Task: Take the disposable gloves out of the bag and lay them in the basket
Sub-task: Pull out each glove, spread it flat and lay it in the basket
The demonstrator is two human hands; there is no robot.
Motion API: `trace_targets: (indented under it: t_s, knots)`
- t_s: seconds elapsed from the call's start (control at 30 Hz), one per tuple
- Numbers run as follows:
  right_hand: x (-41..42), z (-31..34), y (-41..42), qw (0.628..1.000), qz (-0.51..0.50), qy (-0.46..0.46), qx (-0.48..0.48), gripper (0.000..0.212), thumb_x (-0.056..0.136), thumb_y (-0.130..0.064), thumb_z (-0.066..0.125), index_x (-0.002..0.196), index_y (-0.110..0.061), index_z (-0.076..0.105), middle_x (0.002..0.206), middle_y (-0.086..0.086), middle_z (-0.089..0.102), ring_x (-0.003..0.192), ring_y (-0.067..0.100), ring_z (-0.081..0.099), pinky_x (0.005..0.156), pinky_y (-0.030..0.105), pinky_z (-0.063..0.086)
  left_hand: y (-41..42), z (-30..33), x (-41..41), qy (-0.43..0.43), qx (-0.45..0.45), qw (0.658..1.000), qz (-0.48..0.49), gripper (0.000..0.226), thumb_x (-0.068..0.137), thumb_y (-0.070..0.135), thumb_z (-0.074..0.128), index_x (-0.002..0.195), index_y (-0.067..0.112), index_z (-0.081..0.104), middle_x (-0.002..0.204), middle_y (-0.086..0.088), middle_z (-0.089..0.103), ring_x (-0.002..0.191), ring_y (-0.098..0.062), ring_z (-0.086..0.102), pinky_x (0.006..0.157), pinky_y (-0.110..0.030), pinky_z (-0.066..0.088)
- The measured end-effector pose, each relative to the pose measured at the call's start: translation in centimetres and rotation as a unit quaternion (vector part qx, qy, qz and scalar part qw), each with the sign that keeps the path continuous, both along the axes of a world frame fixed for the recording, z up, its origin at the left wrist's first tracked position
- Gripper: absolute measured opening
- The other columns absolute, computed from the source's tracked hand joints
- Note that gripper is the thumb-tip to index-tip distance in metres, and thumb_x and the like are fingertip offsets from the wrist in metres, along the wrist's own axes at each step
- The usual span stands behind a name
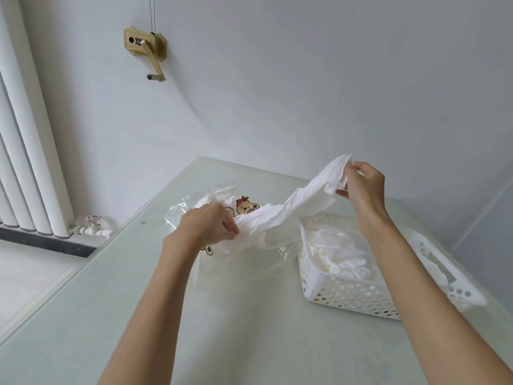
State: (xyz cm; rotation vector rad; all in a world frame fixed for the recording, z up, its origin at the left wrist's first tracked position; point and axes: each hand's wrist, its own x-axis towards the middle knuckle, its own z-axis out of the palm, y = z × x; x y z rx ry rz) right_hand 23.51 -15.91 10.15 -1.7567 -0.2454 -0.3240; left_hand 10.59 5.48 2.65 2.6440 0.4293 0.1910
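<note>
Only cartoon bears, no legible writing, mark the bag (244, 207).

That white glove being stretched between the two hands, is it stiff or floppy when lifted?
Probably floppy: the glove sags between the left hand and right hand. Likely very light, since fingertip pinches carry it. Its crinkles suggest thin film.

gloves (299, 202): we are seeing plain white
bag (191, 209): we are seeing clear film printed with brown-and-cream cartoon bears, one wearing a red bow
basket (347, 294): we are seeing white, dotted with round holes
table (111, 301): we are seeing pale green
crank (145, 48): we are seeing brass gold
</note>
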Motion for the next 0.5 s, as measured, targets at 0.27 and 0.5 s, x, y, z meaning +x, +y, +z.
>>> trace_targets:
  t_s: [0.27,0.5]
  knots:
    - [-2.1,2.9,-2.7,0.963,0.248,0.086,0.063,0.022,0.097,-0.010,0.043,0.088,-0.012,0.064,0.075,-0.003,0.062,0.065,0.006,0.059,0.055,0.014,0.047,-2.1,4.7,-0.5,-0.233,-0.196,0.951,-0.048,0.036,0.087,0.055,0.055,0.115,0.033,0.063,0.116,0.019,0.063,0.112,-0.002,0.058,0.095,-0.032,0.047]
    - [-3.8,3.6,-4.5,0.954,0.296,0.042,-0.022,0.021,0.098,-0.012,0.046,0.097,-0.013,0.066,0.079,-0.002,0.067,0.067,0.008,0.062,0.058,0.017,0.049,-8.4,8.7,2.7,-0.100,-0.295,0.924,-0.220,0.043,0.088,0.042,0.062,0.126,0.023,0.055,0.110,0.010,0.067,0.096,-0.001,0.065,0.074,-0.012,0.049]
